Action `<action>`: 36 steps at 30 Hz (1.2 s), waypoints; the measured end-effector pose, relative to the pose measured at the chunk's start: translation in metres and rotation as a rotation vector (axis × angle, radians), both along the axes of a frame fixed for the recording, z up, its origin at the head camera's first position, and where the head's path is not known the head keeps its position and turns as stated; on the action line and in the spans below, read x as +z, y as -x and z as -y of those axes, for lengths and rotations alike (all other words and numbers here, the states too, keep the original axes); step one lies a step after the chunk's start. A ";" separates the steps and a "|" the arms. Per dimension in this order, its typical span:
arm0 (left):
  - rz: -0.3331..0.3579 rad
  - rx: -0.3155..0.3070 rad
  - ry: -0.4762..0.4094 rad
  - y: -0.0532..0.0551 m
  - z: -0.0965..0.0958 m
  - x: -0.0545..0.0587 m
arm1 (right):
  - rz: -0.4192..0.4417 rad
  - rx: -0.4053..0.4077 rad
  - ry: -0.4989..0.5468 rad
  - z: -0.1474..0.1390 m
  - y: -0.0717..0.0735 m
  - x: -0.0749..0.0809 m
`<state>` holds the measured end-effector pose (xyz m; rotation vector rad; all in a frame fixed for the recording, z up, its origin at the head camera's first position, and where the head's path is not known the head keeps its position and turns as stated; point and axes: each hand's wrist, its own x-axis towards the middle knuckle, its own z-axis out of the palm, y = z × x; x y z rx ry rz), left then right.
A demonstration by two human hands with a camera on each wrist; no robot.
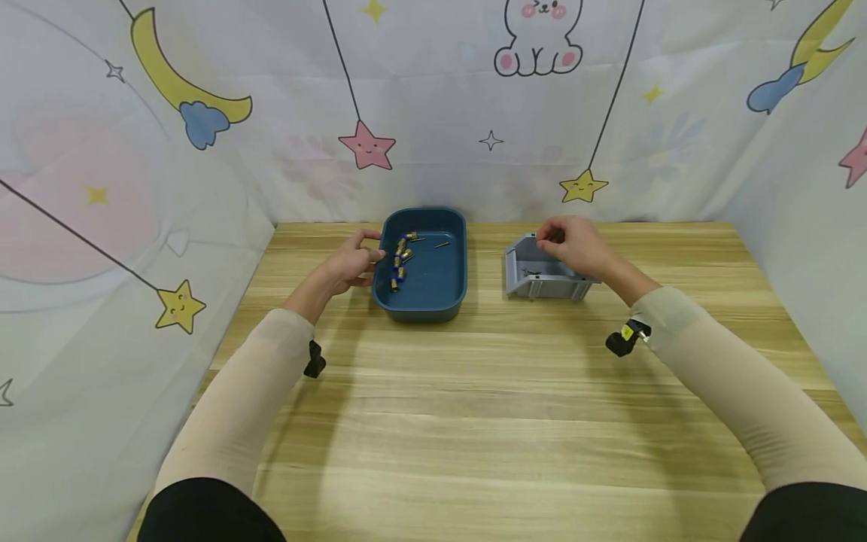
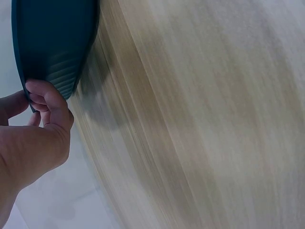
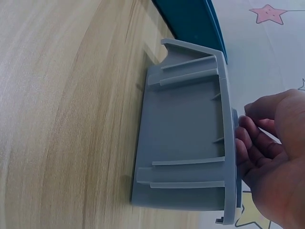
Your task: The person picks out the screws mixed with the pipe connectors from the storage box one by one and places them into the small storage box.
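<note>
My left hand (image 1: 348, 263) grips the left rim of a dark blue plastic tub (image 1: 433, 286), also seen in the left wrist view, where the fingers bend over the tub's edge (image 2: 19, 62). Inside lie several brass fittings (image 1: 400, 263) with blue bands, and a few thin brass-coloured pins (image 1: 442, 244). Above the rear right part of a small grey storage bin (image 1: 558, 288) is my right hand (image 1: 576, 245), fingers curled and thumb near the index fingertip. Whether anything is between those fingertips is hidden. Small metal pieces (image 1: 531, 272) lie in the grey bin.
Both containers stand near the back edge of a wood-grain table (image 1: 474, 421). Behind it hangs a white curtain (image 1: 433, 98) printed with stars and moons, which also runs along both sides. The grey bin is to the right of the tub, with a gap between them.
</note>
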<state>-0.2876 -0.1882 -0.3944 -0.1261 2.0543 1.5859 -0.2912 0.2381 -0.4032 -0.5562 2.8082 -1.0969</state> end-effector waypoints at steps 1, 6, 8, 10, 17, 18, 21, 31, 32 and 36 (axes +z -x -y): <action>-0.001 -0.002 0.003 0.000 0.000 0.000 | 0.000 0.002 -0.001 0.000 0.000 0.000; -0.003 -0.004 0.013 0.000 0.000 0.000 | 0.002 0.008 -0.001 0.003 0.000 0.000; -0.004 -0.002 0.008 0.000 0.000 0.000 | 0.001 0.011 0.000 0.003 0.000 -0.001; -0.004 0.000 0.005 0.000 0.000 0.000 | 0.000 0.016 0.002 0.004 0.001 -0.001; -0.004 0.005 0.009 0.004 0.002 -0.007 | 0.008 0.010 0.004 0.013 0.002 0.000; -0.005 0.006 0.007 0.006 0.002 -0.009 | 0.009 0.009 0.007 0.014 0.003 0.000; -0.008 0.015 -0.001 0.011 0.005 -0.017 | 0.009 0.015 0.016 0.019 0.004 0.001; -0.045 0.037 0.020 0.014 0.006 -0.025 | -0.009 0.047 0.014 0.035 0.007 0.003; -0.048 0.037 0.023 0.014 0.006 -0.025 | -0.015 0.049 0.009 0.037 0.007 0.003; -0.046 0.042 0.022 0.013 0.006 -0.026 | -0.035 0.068 -0.003 0.044 0.008 0.006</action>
